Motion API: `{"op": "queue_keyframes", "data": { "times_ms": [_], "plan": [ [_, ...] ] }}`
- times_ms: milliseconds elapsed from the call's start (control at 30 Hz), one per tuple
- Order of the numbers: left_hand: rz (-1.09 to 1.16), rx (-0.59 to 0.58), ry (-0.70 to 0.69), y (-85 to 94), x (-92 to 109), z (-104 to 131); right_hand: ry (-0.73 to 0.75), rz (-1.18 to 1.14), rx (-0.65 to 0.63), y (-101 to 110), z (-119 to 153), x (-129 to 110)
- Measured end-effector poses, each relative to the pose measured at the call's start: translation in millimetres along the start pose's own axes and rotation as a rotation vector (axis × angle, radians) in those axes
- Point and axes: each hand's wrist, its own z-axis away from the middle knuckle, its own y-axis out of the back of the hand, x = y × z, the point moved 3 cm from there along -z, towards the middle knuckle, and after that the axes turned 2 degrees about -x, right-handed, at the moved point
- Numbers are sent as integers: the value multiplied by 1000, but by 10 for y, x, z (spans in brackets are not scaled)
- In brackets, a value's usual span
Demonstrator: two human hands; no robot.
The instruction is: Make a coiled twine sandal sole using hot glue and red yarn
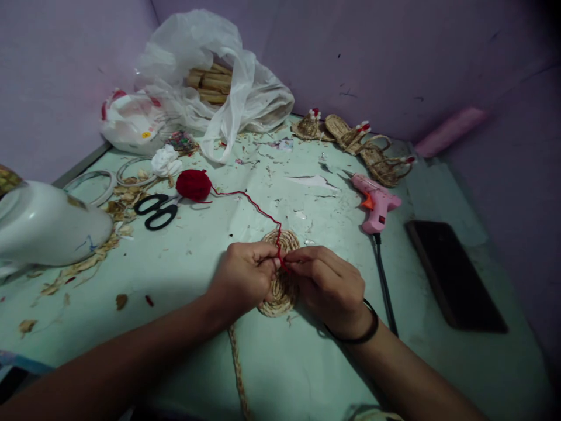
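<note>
From where I'm standing, the red yarn (256, 204) is running across the pale green table (197, 280) and ending between two hands, right above a coiled straw oval (284, 297). The left hand (245, 275) is pinching the yarn between thumb and forefinger, its lower fingers curling at the oval's edge. The right hand (331, 280) is pinching the yarn too, just beside the left – the fingertips are almost meeting. A black band (372, 328) is circling the right wrist.

Below the left forearm, a straw braid (237, 365) is trailing toward the near edge. Farther up, the yarn is leading back to a red ball (193, 185), and black-handled scissors (160, 211) are lying just beside it. Over on the right, a pink glue gun (380, 206) is resting on its side, its dark cord (384, 286) running toward the person; a dark phone (456, 275) is lying near it.

Along the wall, small woven slippers (344, 133) are sitting in a row – and a white plastic bag (249, 82) is slumping farther left, sticks (210, 85) showing inside. At far left, a white vase (56, 228) is lying among dry scraps.
</note>
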Motion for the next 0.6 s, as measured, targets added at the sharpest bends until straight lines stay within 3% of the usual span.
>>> {"op": "queue_keyframes", "data": {
  "times_ms": [333,467,600],
  "plan": [
    [-378,65,-325,19,131,6,24,32,73,-7,-45,-18],
    [-618,77,-314,-6,230,14,-3,-7,44,4,-44,-29],
    [-691,85,-257,-15,269,4,-61,-53,64,31,-56,-60]
  ]
}}
